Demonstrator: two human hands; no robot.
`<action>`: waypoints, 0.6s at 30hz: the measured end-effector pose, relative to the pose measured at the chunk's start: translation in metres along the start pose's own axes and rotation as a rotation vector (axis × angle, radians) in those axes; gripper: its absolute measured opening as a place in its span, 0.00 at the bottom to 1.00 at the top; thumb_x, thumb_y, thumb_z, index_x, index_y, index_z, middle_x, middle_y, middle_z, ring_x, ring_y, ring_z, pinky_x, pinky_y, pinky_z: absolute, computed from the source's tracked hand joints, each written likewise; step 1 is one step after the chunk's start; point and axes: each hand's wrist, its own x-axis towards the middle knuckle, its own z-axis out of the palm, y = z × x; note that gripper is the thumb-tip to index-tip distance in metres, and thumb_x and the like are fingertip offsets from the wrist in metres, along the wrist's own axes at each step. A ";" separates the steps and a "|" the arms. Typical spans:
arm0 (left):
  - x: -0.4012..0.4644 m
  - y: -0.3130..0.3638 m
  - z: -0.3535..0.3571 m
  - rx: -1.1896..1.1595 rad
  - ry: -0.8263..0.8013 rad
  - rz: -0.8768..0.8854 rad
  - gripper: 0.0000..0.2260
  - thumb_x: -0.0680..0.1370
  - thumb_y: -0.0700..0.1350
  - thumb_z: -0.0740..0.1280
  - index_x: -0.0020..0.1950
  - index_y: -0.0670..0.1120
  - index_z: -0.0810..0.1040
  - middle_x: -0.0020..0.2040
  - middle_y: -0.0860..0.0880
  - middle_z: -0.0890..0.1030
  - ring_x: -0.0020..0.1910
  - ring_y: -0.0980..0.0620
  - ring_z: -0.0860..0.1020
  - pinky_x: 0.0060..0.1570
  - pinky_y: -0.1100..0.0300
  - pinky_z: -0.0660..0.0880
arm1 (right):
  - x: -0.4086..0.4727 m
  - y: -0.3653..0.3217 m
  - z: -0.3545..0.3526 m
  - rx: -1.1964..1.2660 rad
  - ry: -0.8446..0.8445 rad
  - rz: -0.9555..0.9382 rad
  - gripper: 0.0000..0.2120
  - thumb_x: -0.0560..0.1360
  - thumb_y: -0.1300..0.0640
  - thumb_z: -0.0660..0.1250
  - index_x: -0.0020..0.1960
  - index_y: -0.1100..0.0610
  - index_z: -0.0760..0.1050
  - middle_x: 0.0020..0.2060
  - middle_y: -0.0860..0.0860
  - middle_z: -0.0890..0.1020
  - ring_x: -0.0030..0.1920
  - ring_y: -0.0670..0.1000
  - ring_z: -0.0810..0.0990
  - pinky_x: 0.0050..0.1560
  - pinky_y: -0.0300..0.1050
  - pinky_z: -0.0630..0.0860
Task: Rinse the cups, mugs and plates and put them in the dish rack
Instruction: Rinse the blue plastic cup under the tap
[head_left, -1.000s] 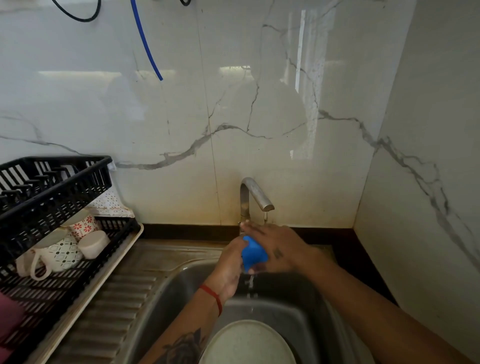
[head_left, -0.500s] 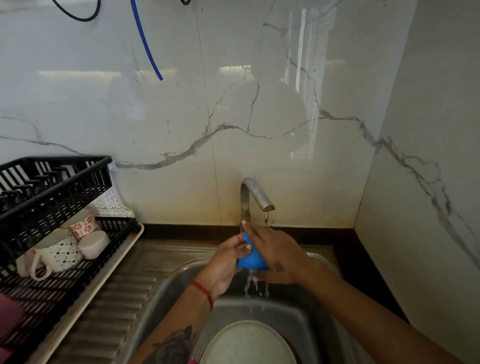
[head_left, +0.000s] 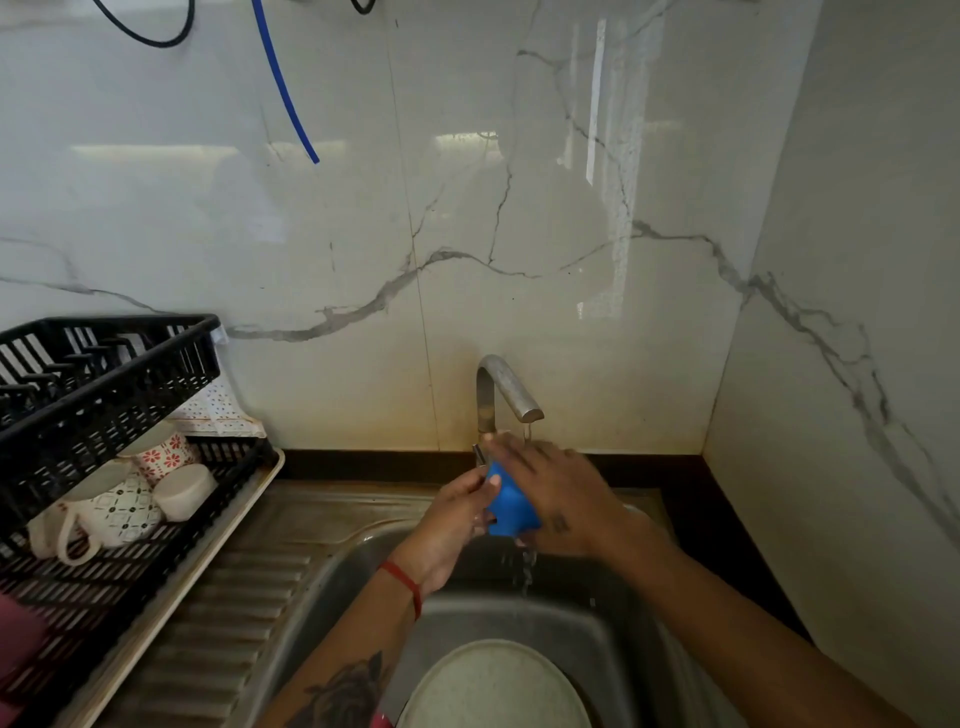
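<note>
1. I hold a blue cup (head_left: 511, 506) between both hands over the sink (head_left: 613, 623), just below the tap (head_left: 506, 387).
2. My left hand (head_left: 457, 519) grips the cup's left side, thumb curled onto it near the top.
3. My right hand (head_left: 553, 493) lies over the cup's right side and top, fingers stretched along it toward the tap; I cannot tell how the fingers behind the cup lie.
4. Water (head_left: 527, 564) runs off the cup's underside and falls into the sink.
5. A red band (head_left: 405, 582) circles my left wrist, and a dark tattoo (head_left: 348, 693) shows on that forearm.
6. A pale plate (head_left: 493, 686) lies in the sink at its near edge, partly cut off by the frame.
7. The dish rack (head_left: 104, 395) stands at the counter's left edge, on a beige tray (head_left: 171, 587) beside the ribbed drainboard (head_left: 234, 587).
8. On the rack's lower level lie a mug (head_left: 111, 512) with a dark grid pattern, handle toward me, a red-flowered cup (head_left: 163, 457) behind it, and a plain white cup (head_left: 184, 491) to the right, touching both.
9. A blue hose (head_left: 283, 83) and a black cable (head_left: 150, 31) hang on the marble wall (head_left: 519, 208) behind the sink.
</note>
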 end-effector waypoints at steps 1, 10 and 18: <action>0.001 -0.001 0.002 -0.015 0.006 -0.018 0.11 0.82 0.47 0.60 0.61 0.49 0.77 0.56 0.48 0.83 0.55 0.50 0.81 0.54 0.55 0.77 | 0.003 -0.007 0.004 0.000 0.009 -0.055 0.52 0.70 0.48 0.73 0.77 0.48 0.37 0.77 0.50 0.49 0.76 0.58 0.51 0.73 0.60 0.54; -0.007 -0.006 -0.013 -0.118 -0.019 0.024 0.11 0.77 0.44 0.64 0.59 0.46 0.79 0.56 0.47 0.82 0.56 0.50 0.80 0.53 0.57 0.74 | 0.004 0.022 -0.026 0.790 -0.135 0.146 0.48 0.66 0.46 0.77 0.76 0.41 0.49 0.71 0.48 0.65 0.62 0.49 0.71 0.64 0.52 0.72; -0.005 0.004 0.001 0.046 0.100 0.017 0.10 0.80 0.50 0.63 0.58 0.48 0.77 0.56 0.48 0.80 0.55 0.49 0.79 0.51 0.55 0.76 | -0.004 -0.002 -0.010 0.255 -0.123 0.146 0.51 0.70 0.41 0.71 0.77 0.46 0.38 0.76 0.53 0.55 0.70 0.54 0.64 0.69 0.54 0.65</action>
